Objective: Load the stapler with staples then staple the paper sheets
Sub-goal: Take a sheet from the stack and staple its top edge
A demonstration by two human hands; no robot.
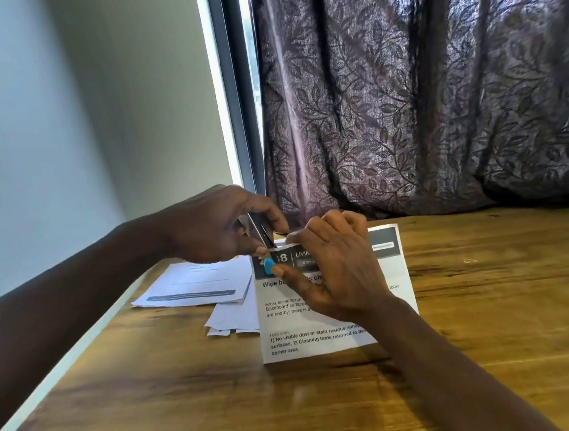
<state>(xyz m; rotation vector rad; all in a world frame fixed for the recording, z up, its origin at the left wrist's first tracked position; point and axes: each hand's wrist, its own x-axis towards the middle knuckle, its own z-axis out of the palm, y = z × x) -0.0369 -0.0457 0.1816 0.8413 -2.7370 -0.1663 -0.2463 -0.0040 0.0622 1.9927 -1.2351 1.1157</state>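
**Stapler at the top corner of the printed sheet**

The left hand (215, 224) has its fingers closed around a small stapler (262, 236), a dark and metallic body with a blue tip (269, 265) showing below, held tilted above the top-left corner of the printed sheets (335, 334). The right hand (332, 266) lies on that paper; its fingers pinch at the top edge and its thumb touches the blue tip. The stapler looks shut, so loading seems finished and the stapling step is probably in hand, though the staples themselves are hidden. Next, the corner needs to sit squarely in the stapler's mouth before a firm squeeze, with the sheets held aligned.

Count: one stapler, two hands, one printed set under the right hand, and two other paper stacks (196, 285) to its left on the wooden bench (154, 398).
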